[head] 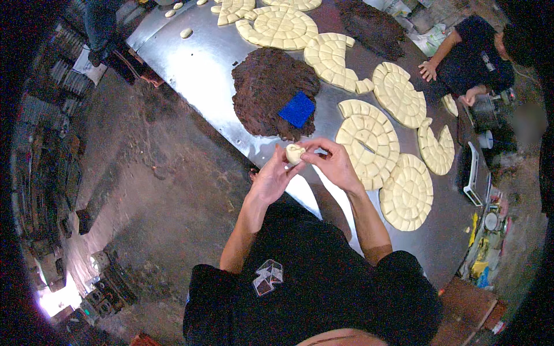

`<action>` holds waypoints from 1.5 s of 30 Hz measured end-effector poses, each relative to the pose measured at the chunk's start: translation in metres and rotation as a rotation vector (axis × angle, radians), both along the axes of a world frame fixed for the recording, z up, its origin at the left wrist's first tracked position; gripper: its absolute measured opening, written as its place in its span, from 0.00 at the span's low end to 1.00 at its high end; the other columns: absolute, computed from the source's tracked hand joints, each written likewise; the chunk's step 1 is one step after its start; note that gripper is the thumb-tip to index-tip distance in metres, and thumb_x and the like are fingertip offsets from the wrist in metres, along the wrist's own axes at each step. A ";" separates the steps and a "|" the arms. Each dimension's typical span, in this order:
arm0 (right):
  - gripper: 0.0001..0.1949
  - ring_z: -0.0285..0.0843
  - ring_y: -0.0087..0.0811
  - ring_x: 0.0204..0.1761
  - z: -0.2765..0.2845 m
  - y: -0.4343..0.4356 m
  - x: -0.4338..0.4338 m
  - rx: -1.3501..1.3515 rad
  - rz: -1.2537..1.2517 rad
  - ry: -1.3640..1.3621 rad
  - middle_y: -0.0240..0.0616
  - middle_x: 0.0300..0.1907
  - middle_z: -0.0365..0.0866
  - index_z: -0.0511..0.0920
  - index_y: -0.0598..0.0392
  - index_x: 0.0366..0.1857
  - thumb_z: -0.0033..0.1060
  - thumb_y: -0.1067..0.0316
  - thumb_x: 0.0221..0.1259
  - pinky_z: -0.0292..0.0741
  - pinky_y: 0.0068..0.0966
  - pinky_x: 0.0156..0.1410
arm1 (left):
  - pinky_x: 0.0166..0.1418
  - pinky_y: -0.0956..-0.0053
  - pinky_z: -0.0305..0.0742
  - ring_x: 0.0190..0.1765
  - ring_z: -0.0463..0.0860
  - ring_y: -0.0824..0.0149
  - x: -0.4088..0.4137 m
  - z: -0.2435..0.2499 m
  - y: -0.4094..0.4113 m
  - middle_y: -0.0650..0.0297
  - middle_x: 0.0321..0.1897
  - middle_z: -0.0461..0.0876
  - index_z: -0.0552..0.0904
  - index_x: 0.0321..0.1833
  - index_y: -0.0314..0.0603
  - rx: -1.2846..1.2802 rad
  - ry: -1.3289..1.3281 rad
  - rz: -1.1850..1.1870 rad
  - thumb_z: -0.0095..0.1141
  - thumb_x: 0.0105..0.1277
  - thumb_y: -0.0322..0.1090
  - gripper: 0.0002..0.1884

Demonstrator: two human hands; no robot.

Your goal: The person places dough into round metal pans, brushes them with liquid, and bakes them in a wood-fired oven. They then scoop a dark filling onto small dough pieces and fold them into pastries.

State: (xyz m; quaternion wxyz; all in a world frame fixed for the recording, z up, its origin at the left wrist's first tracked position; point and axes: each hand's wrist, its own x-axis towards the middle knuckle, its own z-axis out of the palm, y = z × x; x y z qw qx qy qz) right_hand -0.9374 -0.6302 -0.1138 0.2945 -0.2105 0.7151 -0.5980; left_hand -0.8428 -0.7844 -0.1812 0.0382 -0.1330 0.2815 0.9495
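Note:
A small pale dough piece (294, 154) is held between my two hands, near the table's front edge. My left hand (273, 176) cups it from the left with the fingers around it. From the right, my right hand (332, 163) pinches its edge with thumb and fingers. Just beyond my hands lies a large mound of dark brown paste (270, 88), with a flat blue scraper (297, 110) resting on its near right part. Right of my hands is a round of pale dough cut into pieces (373, 142), with a narrow gap near its middle.
More cut dough rounds (407, 192) lie across the metal table (207, 73). A second dark mound (372, 28) is at the far side. Small oval dough pieces (186, 33) sit at the far left. At the right, a co-worker's hand (428, 70) rests by the table, near a white-edged tray (472, 173).

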 end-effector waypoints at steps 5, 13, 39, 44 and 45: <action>0.11 0.82 0.38 0.43 0.002 0.016 0.038 0.083 -0.060 0.522 0.43 0.44 0.81 0.85 0.54 0.47 0.68 0.65 0.62 0.80 0.30 0.48 | 0.58 0.72 0.71 0.53 0.77 0.72 0.021 -0.002 0.037 0.67 0.51 0.76 0.72 0.56 0.46 -0.058 -0.016 0.132 0.53 0.77 0.41 0.12; 0.07 0.83 0.37 0.44 0.005 0.049 0.083 -0.026 -0.246 0.419 0.43 0.38 0.82 0.85 0.60 0.39 0.69 0.72 0.59 0.80 0.31 0.48 | 0.52 0.76 0.72 0.47 0.74 0.74 0.041 0.017 0.084 0.68 0.47 0.75 0.74 0.55 0.44 -0.066 -0.003 0.162 0.53 0.77 0.41 0.12; 0.19 0.67 0.53 0.51 -0.126 -0.009 0.040 0.741 -0.043 1.090 0.52 0.46 0.71 0.73 0.61 0.46 0.43 0.52 0.74 0.63 0.52 0.58 | 0.68 0.70 0.69 0.62 0.73 0.68 0.158 -0.035 -0.024 0.61 0.59 0.75 0.74 0.62 0.36 -0.567 -0.197 0.700 0.56 0.74 0.38 0.19; 0.22 0.72 0.57 0.52 -0.146 0.016 0.011 0.338 0.396 1.155 0.56 0.47 0.78 0.77 0.61 0.49 0.59 0.52 0.62 0.69 0.54 0.55 | 0.65 0.71 0.71 0.58 0.76 0.68 0.123 -0.020 -0.033 0.62 0.54 0.78 0.79 0.57 0.37 -0.555 -0.183 0.675 0.55 0.74 0.36 0.13; 0.22 0.73 0.55 0.52 -0.104 0.016 0.018 0.373 0.317 0.726 0.56 0.46 0.78 0.77 0.61 0.49 0.66 0.59 0.53 0.71 0.53 0.55 | 0.65 0.71 0.71 0.57 0.77 0.68 0.120 -0.019 -0.038 0.63 0.53 0.79 0.79 0.56 0.37 -0.546 -0.202 0.652 0.55 0.74 0.35 0.13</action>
